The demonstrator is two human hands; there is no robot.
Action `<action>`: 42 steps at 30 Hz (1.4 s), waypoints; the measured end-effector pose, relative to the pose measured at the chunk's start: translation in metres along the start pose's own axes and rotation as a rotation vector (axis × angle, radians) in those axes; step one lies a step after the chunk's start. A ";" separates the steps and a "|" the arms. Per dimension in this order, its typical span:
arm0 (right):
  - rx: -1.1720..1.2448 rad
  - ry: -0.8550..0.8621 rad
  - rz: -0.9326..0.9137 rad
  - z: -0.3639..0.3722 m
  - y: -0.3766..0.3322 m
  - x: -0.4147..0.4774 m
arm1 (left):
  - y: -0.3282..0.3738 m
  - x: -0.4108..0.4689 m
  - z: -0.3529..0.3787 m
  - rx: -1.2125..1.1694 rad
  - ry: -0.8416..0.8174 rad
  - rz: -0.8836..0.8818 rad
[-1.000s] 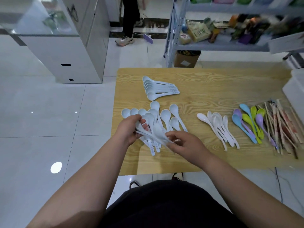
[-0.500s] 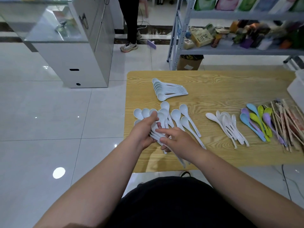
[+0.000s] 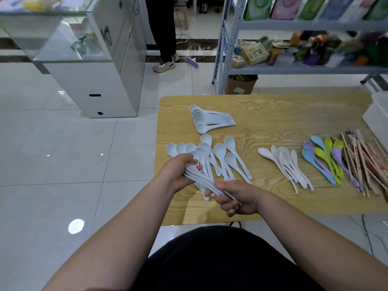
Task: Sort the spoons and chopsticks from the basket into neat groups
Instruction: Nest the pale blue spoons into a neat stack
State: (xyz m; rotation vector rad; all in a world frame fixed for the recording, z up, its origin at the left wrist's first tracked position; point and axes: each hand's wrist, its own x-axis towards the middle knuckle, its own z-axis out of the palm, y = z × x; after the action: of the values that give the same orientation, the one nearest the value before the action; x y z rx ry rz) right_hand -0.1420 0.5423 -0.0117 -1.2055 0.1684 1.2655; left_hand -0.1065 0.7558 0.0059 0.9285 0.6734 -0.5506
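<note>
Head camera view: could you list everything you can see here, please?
table: one, light wood, centre
stacked spoons: one nested stack, whitish, table's far left
loose spoons: several, white, near left
held spoons: bundle, white, in both grips
middle spoons: few, white, table's middle
coloured spoons: several, blue, purple, green, right
chopsticks: heap, wooden, far right
container: one, white, right edge
shelf: one, grey, behind table
cabinet: one, white, left
bystander: one, dark trousers, background
left grip: one, bare hand, around bundle's far end
right grip: one, bare hand, around handle ends
</note>
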 end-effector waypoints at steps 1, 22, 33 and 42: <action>-0.075 0.031 -0.016 -0.007 -0.004 -0.003 | 0.002 0.002 0.003 0.063 -0.011 0.003; -1.271 0.265 -0.349 -0.176 -0.079 -0.003 | -0.019 0.068 0.088 0.980 0.258 0.320; -1.501 0.440 -0.392 -0.216 -0.143 0.076 | 0.034 0.147 0.073 1.085 0.233 0.477; -1.557 0.522 -0.313 -0.243 -0.153 0.130 | 0.122 0.263 0.044 1.267 0.288 0.551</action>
State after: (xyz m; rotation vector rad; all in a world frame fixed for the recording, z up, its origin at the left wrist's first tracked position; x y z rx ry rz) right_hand 0.1464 0.4669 -0.1139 -2.7257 -0.7556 0.6177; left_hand 0.1659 0.7402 -0.1019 2.3251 0.2202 -0.2996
